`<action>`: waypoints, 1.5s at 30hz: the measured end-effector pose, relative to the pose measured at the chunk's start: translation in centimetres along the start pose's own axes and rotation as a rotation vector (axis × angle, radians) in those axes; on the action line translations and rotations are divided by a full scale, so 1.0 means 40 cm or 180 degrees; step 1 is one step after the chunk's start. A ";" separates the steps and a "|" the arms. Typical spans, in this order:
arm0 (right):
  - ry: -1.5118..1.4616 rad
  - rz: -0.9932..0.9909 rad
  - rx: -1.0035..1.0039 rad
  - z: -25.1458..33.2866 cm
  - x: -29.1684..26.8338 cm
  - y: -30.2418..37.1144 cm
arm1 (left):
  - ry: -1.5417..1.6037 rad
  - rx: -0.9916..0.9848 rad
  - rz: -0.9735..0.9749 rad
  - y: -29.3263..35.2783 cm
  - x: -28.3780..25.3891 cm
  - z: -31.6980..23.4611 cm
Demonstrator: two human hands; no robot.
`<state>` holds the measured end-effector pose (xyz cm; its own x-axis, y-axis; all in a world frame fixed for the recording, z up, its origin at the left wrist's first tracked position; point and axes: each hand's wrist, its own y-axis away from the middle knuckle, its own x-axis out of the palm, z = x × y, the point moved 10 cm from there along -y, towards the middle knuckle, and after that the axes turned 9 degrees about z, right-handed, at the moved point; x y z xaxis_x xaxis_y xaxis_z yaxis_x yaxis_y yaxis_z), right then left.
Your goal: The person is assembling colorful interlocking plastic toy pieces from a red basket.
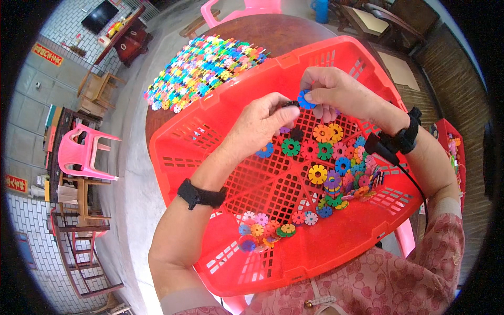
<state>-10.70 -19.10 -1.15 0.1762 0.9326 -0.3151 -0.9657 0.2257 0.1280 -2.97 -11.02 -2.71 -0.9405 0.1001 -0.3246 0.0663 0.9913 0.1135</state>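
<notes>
Over the far half of a red plastic basket, both my hands are raised close together. My right hand pinches a blue flower-shaped plastic disc with notched edges. Between the thumb and fingers of my left hand is a black notched disc, close beside the blue one; whether the two touch I cannot tell. Loose discs of many colours lie on the basket's lattice bottom below, among them a yellow disc and a green disc. More are heaped toward its right side and near left corner.
The basket rests partly on a round brown table. Beyond its far left rim lies a large sheet of interlocked coloured discs. A pink plastic chair stands at the left. Another red basket with coloured pieces is at the right.
</notes>
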 end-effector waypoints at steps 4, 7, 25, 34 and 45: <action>0.0024 -0.0027 0.0071 -0.002 -0.001 0.006 | 0.0314 -0.0049 0.0078 0.005 0.007 0.007; 0.0023 0.0005 0.0005 0.007 0.005 0.007 | 0.0201 0.0222 0.0118 0.008 0.008 -0.006; 0.0052 0.0186 -0.0166 0.017 0.036 0.006 | -0.0205 -0.0233 -0.0101 0.010 -0.009 -0.004; 0.0246 -0.0114 -0.0408 0.044 0.035 0.020 | -0.0732 0.0260 -0.0468 0.024 -0.029 -0.056; 0.1096 -0.0132 -0.0934 0.096 0.054 0.036 | -0.0627 -0.0067 -0.0208 0.028 -0.008 -0.048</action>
<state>-10.99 -15.68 1.95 0.1904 0.7651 -0.6151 -0.9811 0.1253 -0.1478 -3.22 -10.11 -0.68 -0.8592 0.0523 -0.5090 -0.0016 0.9945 0.1050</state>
